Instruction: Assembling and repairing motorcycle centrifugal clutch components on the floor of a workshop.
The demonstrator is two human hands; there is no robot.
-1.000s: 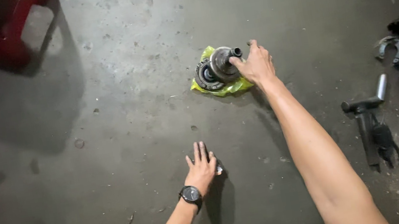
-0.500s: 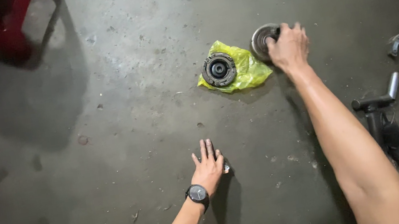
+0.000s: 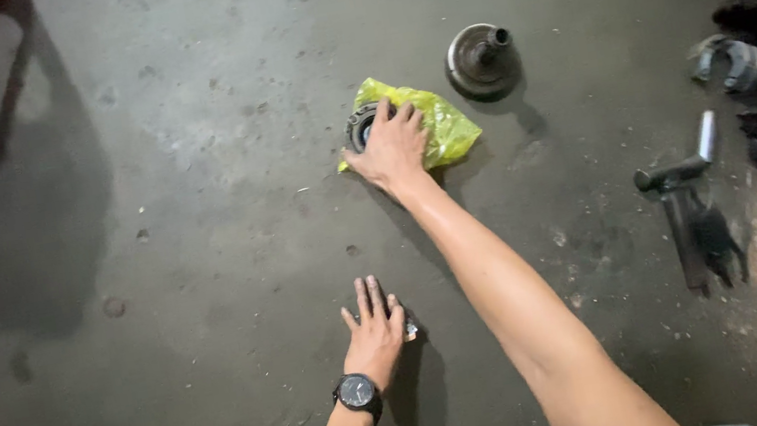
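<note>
Resting on a round metal part [image 3: 359,128], right hand [image 3: 396,147] touches yellow bag [image 3: 443,124].

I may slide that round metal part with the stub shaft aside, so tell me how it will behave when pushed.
The round metal part looks like solid metal, so it is probably heavy for its size. It rests on its wide flat face on the concrete floor, shaft up, so it should slide rather than roll. If tipped onto its rim, it could roll in a curve.
</note>
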